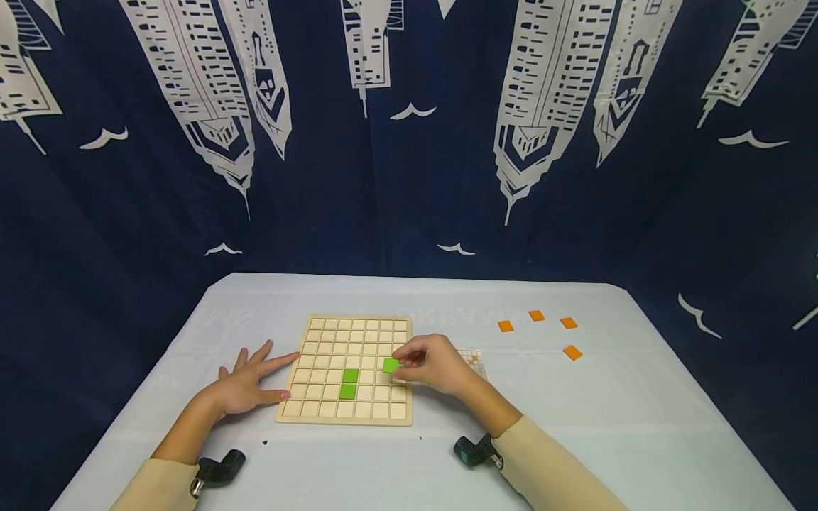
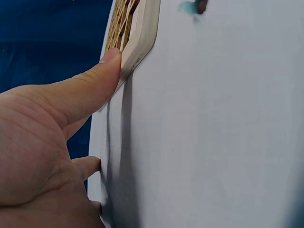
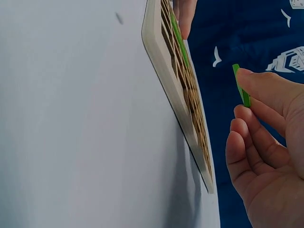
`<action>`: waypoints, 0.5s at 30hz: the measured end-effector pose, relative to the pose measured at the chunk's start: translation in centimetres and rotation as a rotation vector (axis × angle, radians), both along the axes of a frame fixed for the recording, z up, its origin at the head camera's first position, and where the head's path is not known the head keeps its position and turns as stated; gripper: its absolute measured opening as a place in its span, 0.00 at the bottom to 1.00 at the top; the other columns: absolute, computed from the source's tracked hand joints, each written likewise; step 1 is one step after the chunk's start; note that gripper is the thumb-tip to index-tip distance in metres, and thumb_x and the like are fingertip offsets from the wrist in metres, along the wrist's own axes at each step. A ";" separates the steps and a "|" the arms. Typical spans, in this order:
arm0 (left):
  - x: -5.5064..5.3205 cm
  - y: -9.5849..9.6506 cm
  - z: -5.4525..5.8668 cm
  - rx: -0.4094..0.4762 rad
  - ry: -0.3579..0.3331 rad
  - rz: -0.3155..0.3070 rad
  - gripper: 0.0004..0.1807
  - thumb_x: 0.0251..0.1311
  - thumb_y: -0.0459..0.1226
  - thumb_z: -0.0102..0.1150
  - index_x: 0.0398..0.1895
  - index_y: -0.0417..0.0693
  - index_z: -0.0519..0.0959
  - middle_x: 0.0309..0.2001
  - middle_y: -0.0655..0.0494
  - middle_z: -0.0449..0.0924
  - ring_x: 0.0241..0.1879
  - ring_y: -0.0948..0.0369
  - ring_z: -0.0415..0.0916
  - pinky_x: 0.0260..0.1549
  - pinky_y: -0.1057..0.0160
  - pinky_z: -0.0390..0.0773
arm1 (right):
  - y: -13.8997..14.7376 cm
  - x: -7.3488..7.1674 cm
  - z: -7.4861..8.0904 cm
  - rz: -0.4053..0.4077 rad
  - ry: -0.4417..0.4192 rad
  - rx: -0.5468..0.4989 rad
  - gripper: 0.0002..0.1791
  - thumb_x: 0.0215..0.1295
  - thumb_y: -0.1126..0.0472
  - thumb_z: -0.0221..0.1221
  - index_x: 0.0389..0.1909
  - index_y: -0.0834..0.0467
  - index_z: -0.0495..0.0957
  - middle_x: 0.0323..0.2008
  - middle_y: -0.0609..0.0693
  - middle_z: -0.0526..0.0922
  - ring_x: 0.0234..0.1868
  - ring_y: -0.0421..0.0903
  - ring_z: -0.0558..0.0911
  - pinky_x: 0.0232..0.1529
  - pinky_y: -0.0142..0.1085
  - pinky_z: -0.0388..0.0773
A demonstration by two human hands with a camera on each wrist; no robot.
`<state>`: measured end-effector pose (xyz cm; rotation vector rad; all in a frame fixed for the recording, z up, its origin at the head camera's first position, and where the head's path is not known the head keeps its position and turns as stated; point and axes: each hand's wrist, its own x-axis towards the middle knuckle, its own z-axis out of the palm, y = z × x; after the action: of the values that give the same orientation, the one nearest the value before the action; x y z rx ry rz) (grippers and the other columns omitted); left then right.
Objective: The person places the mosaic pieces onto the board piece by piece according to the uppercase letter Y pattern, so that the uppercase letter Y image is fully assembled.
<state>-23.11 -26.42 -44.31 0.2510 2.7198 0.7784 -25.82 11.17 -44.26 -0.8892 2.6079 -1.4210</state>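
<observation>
A light wooden grid board with square cells lies on the white table. Two green square tiles sit in neighbouring cells, one above the other, near its middle. My left hand is spread at the board's left side, thumb and a finger touching its edge; the left wrist view shows the thumb on the rim by a corner. Between thumb and fingertips my right hand pinches another green tile, held above the right part of the grid. In the right wrist view that tile is seen edge-on, apart from the board.
Several orange square tiles lie scattered on the table to the right. A small card with a printed grid lies partly hidden behind my right hand. A dark blue patterned curtain hangs behind the table.
</observation>
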 end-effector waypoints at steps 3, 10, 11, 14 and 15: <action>0.0 0.0 0.0 -0.002 0.002 -0.001 0.47 0.53 0.57 0.72 0.77 0.59 0.67 0.80 0.28 0.35 0.74 0.20 0.21 0.59 0.13 0.26 | -0.4 -0.2 0.0 0.007 -0.005 0.009 0.11 0.54 0.62 0.77 0.39 0.57 0.89 0.29 0.46 0.86 0.29 0.35 0.78 0.34 0.28 0.80; -0.1 0.0 -0.1 -0.009 0.004 -0.005 0.47 0.53 0.57 0.72 0.77 0.60 0.67 0.80 0.27 0.35 0.74 0.19 0.22 0.59 0.12 0.26 | -1.6 -0.8 -0.1 0.020 0.009 0.014 0.11 0.54 0.61 0.77 0.39 0.55 0.90 0.30 0.48 0.86 0.30 0.36 0.78 0.35 0.28 0.80; -0.1 0.0 -0.1 -0.009 0.003 -0.004 0.47 0.53 0.57 0.72 0.77 0.60 0.67 0.80 0.27 0.35 0.74 0.19 0.22 0.59 0.12 0.26 | -1.8 -0.8 -0.1 0.024 0.009 0.013 0.11 0.54 0.61 0.77 0.39 0.55 0.90 0.30 0.49 0.86 0.31 0.38 0.79 0.35 0.28 0.80; -0.1 -0.1 -0.1 -0.007 0.000 0.000 0.47 0.53 0.58 0.72 0.77 0.60 0.67 0.80 0.28 0.35 0.74 0.20 0.21 0.59 0.13 0.26 | -2.4 -1.1 -0.1 0.037 0.016 0.014 0.12 0.54 0.61 0.77 0.40 0.56 0.90 0.31 0.52 0.86 0.31 0.39 0.79 0.35 0.29 0.80; -0.1 -0.1 -0.1 -0.007 -0.001 0.003 0.47 0.53 0.58 0.72 0.77 0.60 0.66 0.80 0.28 0.35 0.74 0.20 0.21 0.59 0.13 0.26 | -2.5 -1.2 -0.1 0.041 0.015 0.014 0.12 0.54 0.61 0.77 0.40 0.57 0.90 0.31 0.52 0.86 0.31 0.39 0.78 0.35 0.28 0.80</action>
<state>-23.20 -26.49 -44.41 0.2458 2.7224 0.7695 -27.02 8.63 -44.33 -0.9489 2.5912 -1.3900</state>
